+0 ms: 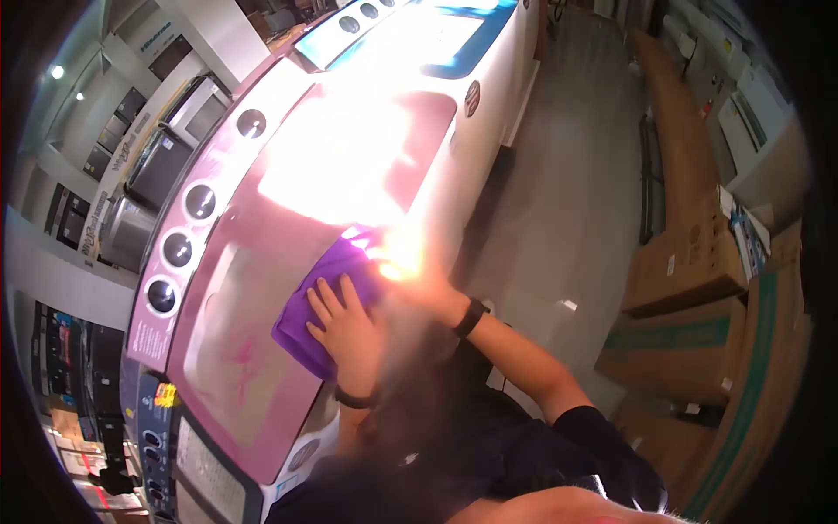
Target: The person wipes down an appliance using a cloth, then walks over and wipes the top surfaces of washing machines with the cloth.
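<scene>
A folded purple cloth (305, 327) lies on the pinkish top panel of a washing machine (262, 218). My left hand (347, 327) rests flat on the cloth, its fingers spread and a dark band at the wrist. Beside the cloth's right edge is my right hand (428, 284), with a black wristband behind it. Bright glare washes out its fingers, so their grip cannot be made out. Round dark dials (179, 250) run along the panel's left side. A pink flower-like mark shows on the panel near the cloth.
A blue-topped appliance (476, 52) stands beyond, and another panel with knobs (153, 445) adjoins at the lower left. Large cardboard boxes (685, 262) line the right, past the shiny floor (559, 192). Shelves of microwave-like appliances (161, 166) stand at left.
</scene>
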### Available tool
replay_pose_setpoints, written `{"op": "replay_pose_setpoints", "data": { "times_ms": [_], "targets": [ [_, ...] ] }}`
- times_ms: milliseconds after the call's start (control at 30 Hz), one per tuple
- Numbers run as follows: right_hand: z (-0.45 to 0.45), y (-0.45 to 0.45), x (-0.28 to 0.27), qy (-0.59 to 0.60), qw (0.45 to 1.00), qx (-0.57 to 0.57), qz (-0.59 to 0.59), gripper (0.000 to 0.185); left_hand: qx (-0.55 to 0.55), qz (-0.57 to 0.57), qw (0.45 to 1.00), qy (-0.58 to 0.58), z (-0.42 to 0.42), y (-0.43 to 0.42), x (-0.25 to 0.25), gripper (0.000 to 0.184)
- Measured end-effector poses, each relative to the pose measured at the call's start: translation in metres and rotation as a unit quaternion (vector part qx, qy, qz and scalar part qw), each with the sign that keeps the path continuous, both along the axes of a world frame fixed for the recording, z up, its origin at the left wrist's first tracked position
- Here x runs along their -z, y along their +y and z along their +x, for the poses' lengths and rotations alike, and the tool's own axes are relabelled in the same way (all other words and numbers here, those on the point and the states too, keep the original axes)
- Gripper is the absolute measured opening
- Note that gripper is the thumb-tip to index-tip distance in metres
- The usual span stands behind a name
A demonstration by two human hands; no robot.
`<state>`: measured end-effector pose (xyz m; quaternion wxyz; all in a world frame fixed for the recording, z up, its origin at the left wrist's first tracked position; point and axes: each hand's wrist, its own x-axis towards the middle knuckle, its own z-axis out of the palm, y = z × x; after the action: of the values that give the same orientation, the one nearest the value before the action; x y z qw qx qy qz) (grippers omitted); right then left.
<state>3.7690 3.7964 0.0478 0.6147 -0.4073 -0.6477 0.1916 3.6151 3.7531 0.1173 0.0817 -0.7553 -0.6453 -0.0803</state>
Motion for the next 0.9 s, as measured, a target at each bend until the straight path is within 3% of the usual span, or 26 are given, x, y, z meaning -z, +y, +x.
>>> {"op": "replay_pose_setpoints", "data": {
  "times_ms": [133, 367, 567, 600, 633, 733, 767, 800, 833, 867, 900],
  "targets": [
    [0.077, 0.028, -0.021, -0.219, 0.97, 0.092, 0.06, 0.043, 0.011, 0.017, 1.0, -0.018, 0.077, 0.052, -0.001, 0.062],
    [0.201, 0.098, -0.021, -0.255, 0.954, 0.138, 0.079, 0.042, 0.05, -0.001, 0.996, -0.068, 0.201, 0.14, 0.002, 0.058],
    [0.294, 0.17, -0.095, -0.289, 0.937, 0.156, 0.119, 0.044, 0.092, 0.095, 0.971, -0.197, 0.306, 0.219, 0.011, 0.067],
    [0.304, 0.19, -0.09, -0.101, 0.991, 0.082, 0.025, 0.042, 0.09, 0.116, 0.964, -0.223, 0.323, 0.232, 0.013, 0.068],
    [0.308, 0.215, -0.089, 0.091, 0.994, -0.004, -0.062, 0.041, 0.087, 0.141, 0.949, -0.269, 0.34, 0.245, 0.012, 0.063],
    [0.355, 0.264, -0.109, -0.049, 0.995, -0.009, 0.084, 0.033, 0.116, 0.152, 0.911, -0.365, 0.379, 0.287, 0.015, 0.064],
    [0.374, 0.297, -0.083, -0.174, 0.962, 0.071, 0.197, 0.034, 0.162, 0.15, 0.891, -0.396, 0.39, 0.308, 0.022, 0.063],
    [0.392, 0.314, -0.09, -0.295, 0.894, 0.151, 0.3, 0.036, 0.14, 0.106, 0.927, -0.332, 0.399, 0.318, 0.022, 0.063],
    [0.42, 0.31, -0.092, -0.352, 0.913, 0.103, 0.178, 0.026, 0.116, 0.062, 0.955, -0.267, 0.41, 0.323, 0.019, 0.062],
    [0.439, 0.324, -0.065, -0.251, 0.955, 0.037, 0.153, 0.028, 0.09, 0.016, 0.976, -0.199, 0.423, 0.325, 0.016, 0.062],
    [0.455, 0.334, -0.052, -0.286, 0.945, 0.016, 0.158, 0.033, 0.072, -0.001, 0.986, -0.152, 0.435, 0.324, 0.005, 0.062]
  ]
}}
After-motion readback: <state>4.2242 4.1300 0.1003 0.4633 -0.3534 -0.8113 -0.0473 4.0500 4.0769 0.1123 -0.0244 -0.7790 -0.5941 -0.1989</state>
